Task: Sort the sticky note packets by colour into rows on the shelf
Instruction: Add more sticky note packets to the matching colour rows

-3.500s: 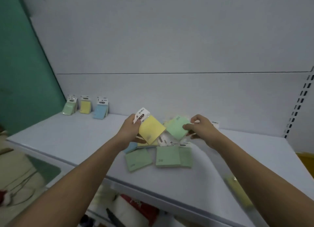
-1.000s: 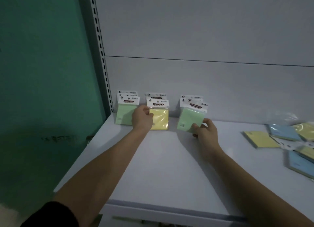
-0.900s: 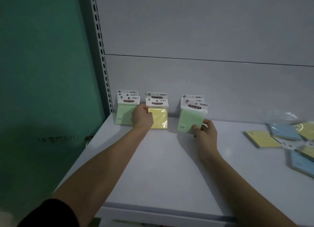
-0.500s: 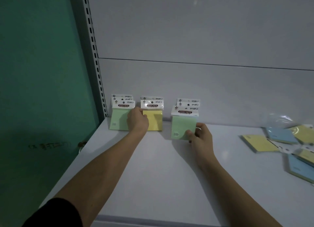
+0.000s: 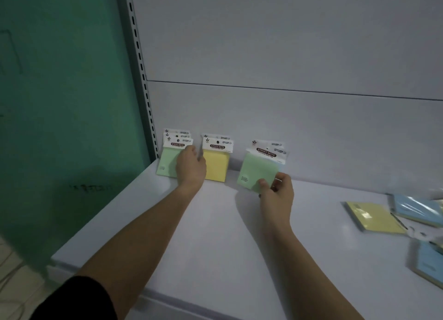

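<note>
Here the right hand (image 5: 275, 190) pinches the lower right corner of a green packet (image 5: 257, 171), thumb on its face and fingers curled behind, holding it tilted in front of the third stack (image 5: 275, 147) at the centre of the frame. That stack's colour is mostly hidden; a pale blue edge seems to show at its right side, so the green packet probably does not belong there. The left hand (image 5: 190, 167) rests on the green stack (image 5: 167, 164) at centre left, fingers curled against the right edge of its front packet; whether it grips it I cannot tell. The yellow stack (image 5: 217, 164) leans against the back panel between the two.

To do this step well, the green packet should travel left past the yellow stack to the green row, header card upward and base set on the shelf (image 5: 215, 236), leaning flush on the packets behind. The left hand can steady that row so it does not topple. More loose packets (image 5: 374, 216) lie flat at the right edge of the frame, still unsorted.
</note>
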`<move>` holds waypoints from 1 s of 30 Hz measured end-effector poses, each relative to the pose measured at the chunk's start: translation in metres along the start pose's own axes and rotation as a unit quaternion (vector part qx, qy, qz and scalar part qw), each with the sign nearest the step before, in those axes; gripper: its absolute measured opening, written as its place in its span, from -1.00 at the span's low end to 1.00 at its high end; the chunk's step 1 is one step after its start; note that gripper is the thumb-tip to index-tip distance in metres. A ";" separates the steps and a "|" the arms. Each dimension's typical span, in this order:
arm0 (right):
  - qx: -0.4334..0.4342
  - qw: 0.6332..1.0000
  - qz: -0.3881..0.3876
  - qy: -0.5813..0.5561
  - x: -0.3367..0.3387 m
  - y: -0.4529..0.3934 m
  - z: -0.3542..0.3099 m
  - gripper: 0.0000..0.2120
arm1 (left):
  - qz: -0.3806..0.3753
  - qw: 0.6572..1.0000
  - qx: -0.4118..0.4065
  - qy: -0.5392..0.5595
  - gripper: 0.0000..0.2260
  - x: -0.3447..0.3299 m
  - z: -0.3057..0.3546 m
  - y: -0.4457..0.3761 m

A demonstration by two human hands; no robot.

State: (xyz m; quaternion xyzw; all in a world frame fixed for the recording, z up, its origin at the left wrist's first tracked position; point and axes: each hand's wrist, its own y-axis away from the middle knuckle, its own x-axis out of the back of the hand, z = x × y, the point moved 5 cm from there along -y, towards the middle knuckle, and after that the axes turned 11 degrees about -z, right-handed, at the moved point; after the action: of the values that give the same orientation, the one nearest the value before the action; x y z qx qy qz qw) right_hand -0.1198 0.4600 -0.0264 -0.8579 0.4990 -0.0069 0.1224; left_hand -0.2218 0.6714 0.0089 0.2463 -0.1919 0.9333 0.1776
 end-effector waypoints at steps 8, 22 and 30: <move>-0.068 0.991 -0.074 -0.093 -0.025 0.014 0.012 -0.93 | -0.130 0.988 -0.050 -0.074 -0.68 0.052 -0.036 0.046; -0.123 0.982 -0.141 0.028 -0.154 0.021 0.005 -0.85 | -0.284 0.904 -0.121 -0.296 -0.46 0.114 -0.108 0.090; -0.071 0.987 -0.090 0.115 -0.185 0.032 0.016 -0.84 | -0.313 0.889 -0.132 -0.308 -0.44 0.108 -0.115 0.085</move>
State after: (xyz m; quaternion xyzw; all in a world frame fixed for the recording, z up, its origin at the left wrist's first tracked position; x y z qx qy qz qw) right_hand -0.2381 0.6070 -0.0283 -0.8993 0.4296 -0.0815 0.0017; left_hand -0.3910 0.6746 -0.0496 0.5430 -0.2708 0.6726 0.4237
